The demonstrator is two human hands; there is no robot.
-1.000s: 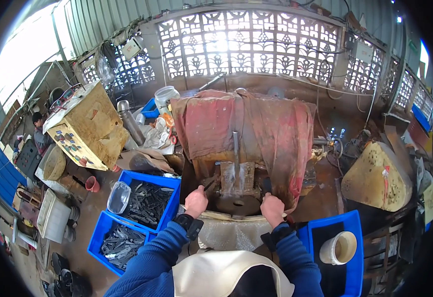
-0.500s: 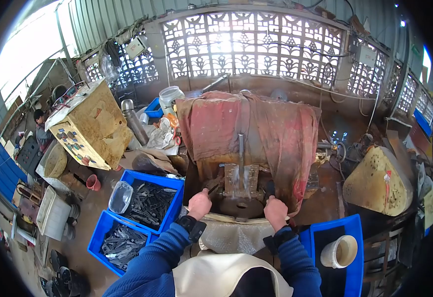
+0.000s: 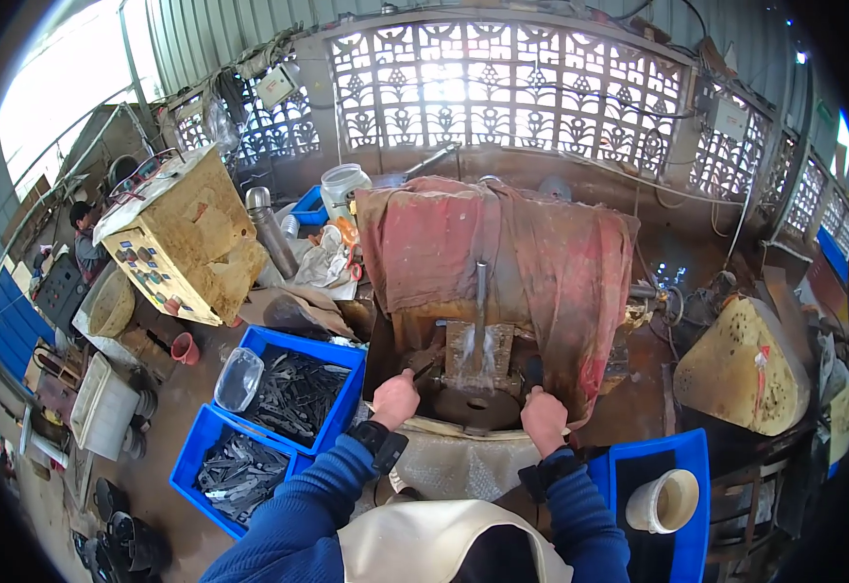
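The left hand (image 3: 396, 399) is curled around a slim dark strip (image 3: 424, 370) pointing into the opening of a machine draped with stained red cloth (image 3: 429, 228), near a flat round brown disc (image 3: 455, 409). Across the disc, the right hand (image 3: 544, 421) has bent fingers beside a narrow dark shape (image 3: 534, 370), but I cannot tell whether it grips that. Two blue rectangular plastic bins (image 3: 354, 386) at left hold heaped dark flat pieces (image 3: 298, 400).

Both forearms (image 3: 325, 478) reach forward, the hands (image 3: 395, 399) (both curled) well apart.
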